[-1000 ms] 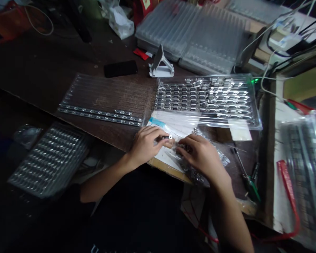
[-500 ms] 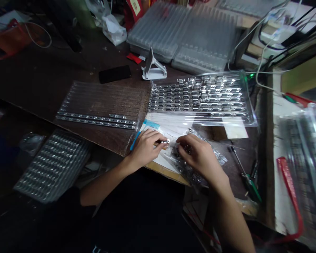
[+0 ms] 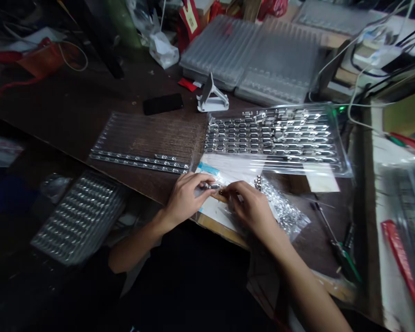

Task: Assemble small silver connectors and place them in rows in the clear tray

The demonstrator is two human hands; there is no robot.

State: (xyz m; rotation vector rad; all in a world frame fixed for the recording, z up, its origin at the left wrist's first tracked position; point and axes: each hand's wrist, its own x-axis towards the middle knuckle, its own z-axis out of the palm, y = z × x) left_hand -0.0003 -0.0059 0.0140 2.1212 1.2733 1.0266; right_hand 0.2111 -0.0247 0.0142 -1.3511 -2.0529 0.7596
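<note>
D-sub connector (image 3: 213, 186) in left fingers (image 3: 199, 180); right fingers (image 3: 234, 186) beside it

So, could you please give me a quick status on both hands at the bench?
Left hand pinching a D-sub connector. Right hand beside it, grip contents unclear. Clear bag of metal parts just right of it.

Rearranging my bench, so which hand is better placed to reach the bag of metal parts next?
Right, probably: the right hand lies beside the clear bag of metal parts; the left hand is farther off, a metal connector at its fingertips.
</note>
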